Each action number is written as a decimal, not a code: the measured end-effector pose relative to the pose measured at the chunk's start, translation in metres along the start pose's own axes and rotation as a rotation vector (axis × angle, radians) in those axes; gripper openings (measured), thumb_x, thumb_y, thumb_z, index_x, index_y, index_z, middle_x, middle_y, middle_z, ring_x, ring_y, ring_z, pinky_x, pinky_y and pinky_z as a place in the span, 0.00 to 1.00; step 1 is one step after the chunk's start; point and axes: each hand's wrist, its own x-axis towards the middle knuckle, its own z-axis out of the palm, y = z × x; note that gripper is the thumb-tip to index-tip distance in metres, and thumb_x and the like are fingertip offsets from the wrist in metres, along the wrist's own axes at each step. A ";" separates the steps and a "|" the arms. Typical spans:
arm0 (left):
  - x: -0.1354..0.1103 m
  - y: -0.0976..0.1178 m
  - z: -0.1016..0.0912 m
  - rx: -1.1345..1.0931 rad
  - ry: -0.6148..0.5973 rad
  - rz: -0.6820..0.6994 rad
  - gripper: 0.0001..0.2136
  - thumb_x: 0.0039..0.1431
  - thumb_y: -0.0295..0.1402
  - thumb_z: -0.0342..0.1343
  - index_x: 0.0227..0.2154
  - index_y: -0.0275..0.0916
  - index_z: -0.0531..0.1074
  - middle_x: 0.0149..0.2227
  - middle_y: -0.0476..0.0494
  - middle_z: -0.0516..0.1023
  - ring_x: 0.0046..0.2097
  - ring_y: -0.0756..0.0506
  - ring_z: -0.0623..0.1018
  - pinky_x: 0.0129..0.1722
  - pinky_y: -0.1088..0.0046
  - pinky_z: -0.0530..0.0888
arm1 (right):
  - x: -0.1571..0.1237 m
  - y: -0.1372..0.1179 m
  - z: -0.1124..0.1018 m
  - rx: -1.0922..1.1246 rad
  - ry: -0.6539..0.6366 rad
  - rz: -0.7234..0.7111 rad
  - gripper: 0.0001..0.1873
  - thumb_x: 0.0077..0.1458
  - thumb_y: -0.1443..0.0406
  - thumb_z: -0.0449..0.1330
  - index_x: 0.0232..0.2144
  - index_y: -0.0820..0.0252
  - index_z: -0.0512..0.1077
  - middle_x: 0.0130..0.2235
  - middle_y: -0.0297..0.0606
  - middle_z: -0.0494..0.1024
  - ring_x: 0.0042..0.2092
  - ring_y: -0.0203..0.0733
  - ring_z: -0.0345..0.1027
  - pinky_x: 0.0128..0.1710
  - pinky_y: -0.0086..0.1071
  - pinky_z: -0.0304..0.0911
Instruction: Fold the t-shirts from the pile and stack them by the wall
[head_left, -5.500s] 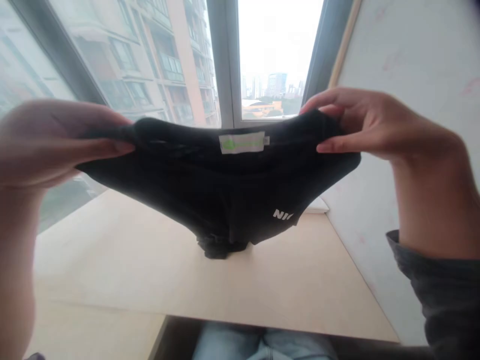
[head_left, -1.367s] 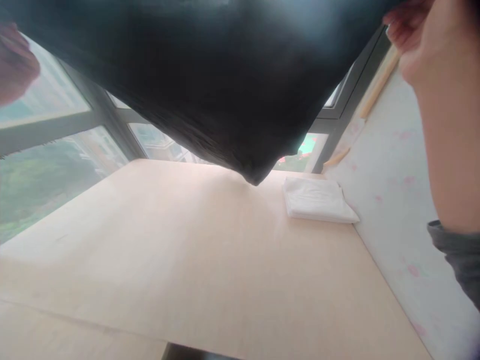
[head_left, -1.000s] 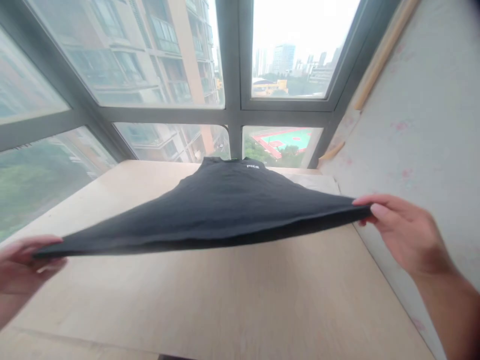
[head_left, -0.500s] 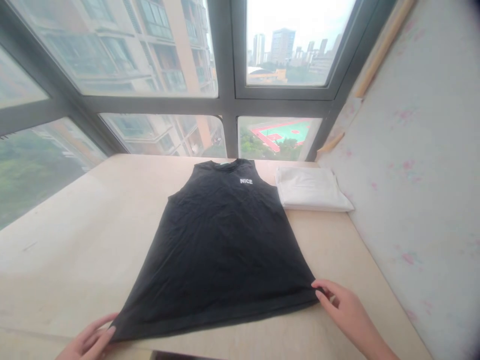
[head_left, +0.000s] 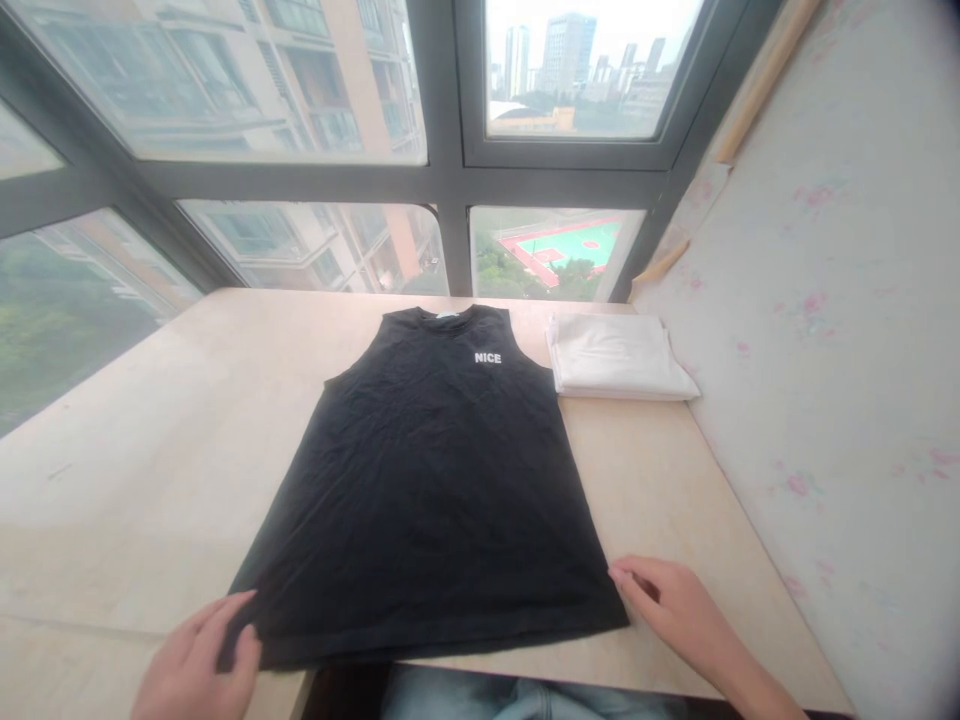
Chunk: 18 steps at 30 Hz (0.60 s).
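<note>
A black sleeveless top (head_left: 442, 490) with white "NICE" lettering (head_left: 487, 358) on its chest lies spread flat, neck toward the window and hem toward me. My left hand (head_left: 199, 660) is at the lower left corner of the hem, thumb and fingers apart with black cloth showing between them. At the lower right side edge, just above the hem corner, my right hand (head_left: 667, 600) has its thumb and forefinger pinched together on the cloth's edge. The right hem corner lies on the surface below those fingertips.
A folded white cloth (head_left: 619, 355) lies beside the top's right shoulder, near the flowered wall (head_left: 825, 400). Grey window frames (head_left: 300, 182) border the back of the pale wooden surface (head_left: 142, 450). My legs in light blue trousers (head_left: 480, 695) show below its front edge.
The hem's corners have come inward and no longer stretch as wide. My left hand has moved right and its fingers have parted. My right hand has shifted slightly left. The view has tilted down.
</note>
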 end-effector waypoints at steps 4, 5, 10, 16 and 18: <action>-0.013 0.121 0.021 -0.278 -0.140 0.264 0.12 0.63 0.31 0.51 0.48 0.42 0.72 0.47 0.42 0.76 0.48 0.44 0.76 0.49 0.67 0.74 | 0.025 -0.014 0.013 -0.118 0.289 -0.256 0.19 0.65 0.61 0.50 0.52 0.56 0.74 0.54 0.45 0.76 0.54 0.49 0.71 0.53 0.44 0.68; -0.020 0.159 0.028 -0.349 -0.184 0.319 0.13 0.62 0.28 0.50 0.48 0.42 0.71 0.48 0.42 0.76 0.49 0.44 0.76 0.49 0.67 0.74 | 0.030 -0.018 0.021 -0.154 0.299 -0.346 0.20 0.64 0.63 0.51 0.56 0.55 0.71 0.59 0.45 0.71 0.60 0.51 0.65 0.58 0.47 0.65; -0.062 0.299 0.064 -0.578 -0.150 0.555 0.04 0.58 0.29 0.52 0.34 0.40 0.71 0.37 0.44 0.74 0.38 0.44 0.73 0.41 0.64 0.71 | 0.048 -0.016 0.054 -0.210 0.254 -0.529 0.22 0.63 0.68 0.51 0.58 0.55 0.70 0.66 0.42 0.63 0.67 0.52 0.54 0.64 0.56 0.55; -0.070 0.316 0.066 -0.342 -0.368 0.575 0.10 0.57 0.38 0.59 0.39 0.40 0.70 0.41 0.43 0.73 0.42 0.40 0.73 0.44 0.60 0.70 | 0.062 -0.001 0.032 0.177 0.175 -0.330 0.18 0.65 0.66 0.48 0.48 0.56 0.76 0.52 0.40 0.78 0.56 0.43 0.70 0.59 0.43 0.65; -0.065 0.317 0.061 -0.283 -0.440 0.601 0.13 0.58 0.42 0.59 0.39 0.40 0.70 0.39 0.43 0.73 0.40 0.40 0.73 0.41 0.60 0.70 | 0.076 -0.008 0.014 0.191 0.156 -0.268 0.16 0.63 0.65 0.50 0.46 0.57 0.76 0.49 0.40 0.79 0.52 0.42 0.73 0.54 0.40 0.68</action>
